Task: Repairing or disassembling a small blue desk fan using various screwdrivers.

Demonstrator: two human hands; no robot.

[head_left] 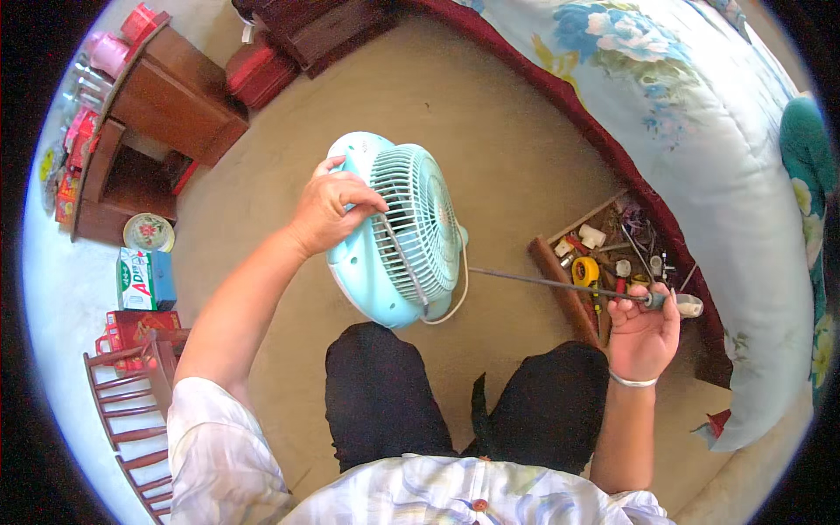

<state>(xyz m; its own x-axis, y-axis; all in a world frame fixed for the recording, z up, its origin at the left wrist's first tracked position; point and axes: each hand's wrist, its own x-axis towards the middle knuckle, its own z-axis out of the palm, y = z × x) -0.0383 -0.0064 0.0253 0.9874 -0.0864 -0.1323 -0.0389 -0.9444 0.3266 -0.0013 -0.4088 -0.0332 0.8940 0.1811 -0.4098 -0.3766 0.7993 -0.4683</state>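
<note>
A light-blue fan with a round slatted grille is tilted above the floor in front of my knees. My left hand is closed on its upper left rim, thumb and finger near the upper end of a thin grey bar that lies across the grille's edge. A white cord loops along the fan's right side. In my right hand is a long screwdriver, gripped by the fingers near its pale handle. Its shaft points left at the fan; whether the tip touches it, I cannot tell.
A wooden drawer of tools and small parts, with a yellow tape roll, sits beyond my right hand. A bed with a flowered cover fills the right side. At left stand a wooden cabinet, a carton and a chair.
</note>
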